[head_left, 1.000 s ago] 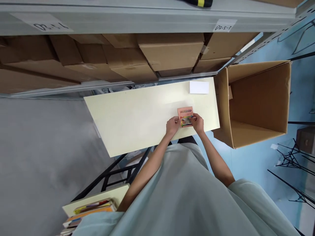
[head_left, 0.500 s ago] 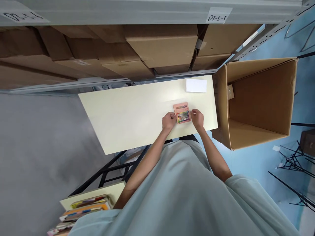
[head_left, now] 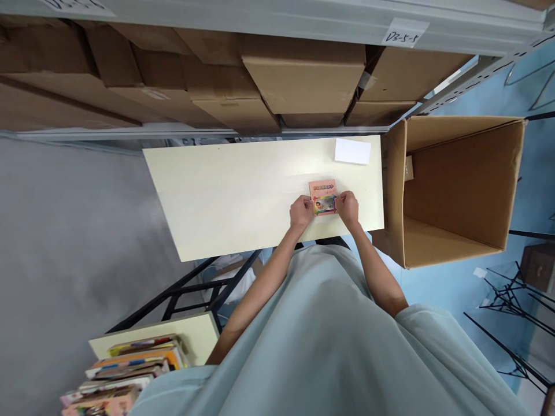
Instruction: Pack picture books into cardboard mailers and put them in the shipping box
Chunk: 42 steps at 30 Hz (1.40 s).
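Note:
A small pink book (head_left: 324, 189) with a colourful framed picture on its cover lies on or just above the cream table (head_left: 225, 196), near its front edge. Its left edge is pinched by my left hand (head_left: 300, 212), fingers curled closed. On the opposite side, my right hand (head_left: 348, 209) closes its fingertips at the book's right edge. Past the book, close to the table's back edge, rests a white rectangular stack or box (head_left: 352, 151).
An open cardboard box (head_left: 459, 185) stands against the table's right end. Shelving with several brown cartons (head_left: 303, 75) runs along the back. At lower left, several stacked books (head_left: 134, 370) sit on another cream surface (head_left: 202, 335). Black metal stands (head_left: 515, 289) are at far right.
The camera view has shifted slightly. My right hand's fingertips have come in closer against the book's right edge; the left hand stays at the left edge.

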Available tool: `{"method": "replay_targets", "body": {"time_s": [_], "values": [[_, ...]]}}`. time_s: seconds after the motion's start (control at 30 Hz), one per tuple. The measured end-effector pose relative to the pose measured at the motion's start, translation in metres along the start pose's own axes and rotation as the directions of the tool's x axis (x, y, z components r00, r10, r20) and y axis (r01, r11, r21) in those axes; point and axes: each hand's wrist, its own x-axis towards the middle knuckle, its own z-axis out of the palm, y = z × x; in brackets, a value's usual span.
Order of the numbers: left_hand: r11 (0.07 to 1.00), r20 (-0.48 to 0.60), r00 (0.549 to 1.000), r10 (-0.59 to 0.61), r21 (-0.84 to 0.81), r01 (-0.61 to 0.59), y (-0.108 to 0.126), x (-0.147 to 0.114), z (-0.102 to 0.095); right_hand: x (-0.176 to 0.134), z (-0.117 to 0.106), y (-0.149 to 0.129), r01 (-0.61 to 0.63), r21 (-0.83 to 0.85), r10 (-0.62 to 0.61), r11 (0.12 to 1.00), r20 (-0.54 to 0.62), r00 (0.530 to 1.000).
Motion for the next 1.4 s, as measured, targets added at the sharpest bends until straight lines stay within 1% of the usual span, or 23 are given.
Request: {"method": "replay_targets", "body": {"time_s": [0.07,0.13,0.23,0.3,0.4,0.5,0.57,0.63,0.7,0.73,0.8,0.87,0.9,0.93,0.97,1.0,1.1,1.13,1.17,1.2,1.27,1.33,1.4], "values": [[1.0,-0.037,0.999,0.022,0.017,-0.022,-0.002,-0.002,0.001,0.0,-0.002,0.003,-0.032,0.112,0.033,0.993,-0.002,0.999],[0.999,-0.048,0.998,0.044,0.028,-0.043,-0.003,-0.005,0.003,0.0,-0.004,0.004,-0.067,0.192,0.069,0.979,-0.004,0.998],[0.997,0.005,0.997,0.077,0.01,-0.077,-0.002,-0.008,0.007,-0.004,-0.013,0.0,-0.06,0.224,0.064,0.973,-0.01,0.998],[0.995,0.032,0.995,0.096,-0.001,-0.096,-0.001,-0.009,0.01,-0.011,-0.019,-0.007,-0.017,0.219,0.021,0.976,-0.019,1.0],[0.994,0.04,0.994,0.105,-0.017,-0.104,0.001,-0.011,0.012,-0.028,-0.022,-0.026,0.084,0.218,-0.084,0.972,-0.009,0.996],[0.99,0.042,0.993,0.109,-0.093,-0.104,0.003,-0.014,0.008,-0.047,-0.014,-0.048,0.181,0.214,-0.191,0.96,0.026,0.981],[0.977,0.039,0.99,0.133,-0.174,-0.125,0.002,-0.018,-0.001,-0.055,-0.005,-0.061,0.24,0.2,-0.256,0.95,0.056,0.965],[0.95,0.028,0.99,0.136,-0.288,-0.122,-0.001,-0.023,-0.014,-0.06,0.005,-0.072,0.287,0.191,-0.309,0.939,0.1,0.946],[0.909,0.003,0.996,0.091,-0.409,-0.082,-0.006,-0.029,-0.028,-0.062,0.014,-0.079,0.334,0.209,-0.368,0.919,0.157,0.916],[0.896,-0.012,0.998,0.056,-0.44,-0.056,-0.009,-0.031,-0.035,-0.062,0.018,-0.082,0.359,0.23,-0.403,0.905,0.186,0.896],[0.9,-0.044,0.999,-0.006,-0.437,-0.014,-0.017,-0.032,-0.047,-0.064,0.026,-0.084,0.409,0.278,-0.476,0.869,0.249,0.843],[0.92,-0.067,0.996,-0.056,-0.391,0.025,-0.025,-0.029,-0.054,-0.065,0.033,-0.083,0.439,0.311,-0.527,0.843,0.317,0.788],[0.928,-0.078,0.994,-0.08,-0.369,0.046,-0.029,-0.025,-0.056,-0.066,0.036,-0.081,0.441,0.32,-0.537,0.838,0.346,0.769],[0.934,-0.093,0.99,-0.104,-0.351,0.065,-0.033,-0.021,-0.056,-0.065,0.037,-0.078,0.436,0.322,-0.535,0.841,0.367,0.761],[0.939,-0.11,0.986,-0.125,-0.334,0.081,-0.037,-0.016,-0.056,-0.064,0.038,-0.074,0.423,0.315,-0.521,0.85,0.373,0.768],[0.944,-0.127,0.982,-0.14,-0.316,0.094,-0.04,-0.011,-0.055,-0.061,0.039,-0.069,0.403,0.298,-0.492,0.866,0.36,0.793],[0.957,-0.164,0.974,-0.159,-0.267,0.111,-0.047,0.0,-0.052,-0.047,0.038,-0.055,0.297,0.186,-0.337,0.936,0.242,0.91],[0.96,-0.166,0.973,-0.158,-0.256,0.112,-0.047,0.002,-0.051,-0.041,0.038,-0.052,0.25,0.147,-0.276,0.957,0.204,0.939],[0.962,-0.166,0.974,-0.157,-0.248,0.113,-0.047,0.003,-0.05,-0.036,0.039,-0.049,0.206,0.116,-0.224,0.972,0.18,0.958],[0.963,-0.167,0.973,-0.159,-0.244,0.115,-0.046,0.003,-0.048,-0.031,0.04,-0.047,0.173,0.093,-0.187,0.981,0.173,0.967],[0.963,-0.168,0.973,-0.161,-0.244,0.117,-0.043,0.002,-0.046,-0.025,0.043,-0.046,0.146,0.063,-0.155,0.987,0.187,0.97],[0.961,-0.173,0.971,-0.162,-0.252,0.116,-0.039,-0.001,-0.045,-0.025,0.045,-0.048,0.167,0.032,-0.17,0.985,0.201,0.965],[0.959,-0.184,0.97,-0.159,-0.262,0.107,-0.034,-0.006,-0.044,-0.028,0.045,-0.049,0.228,0.006,-0.225,0.974,0.197,0.954]]}}
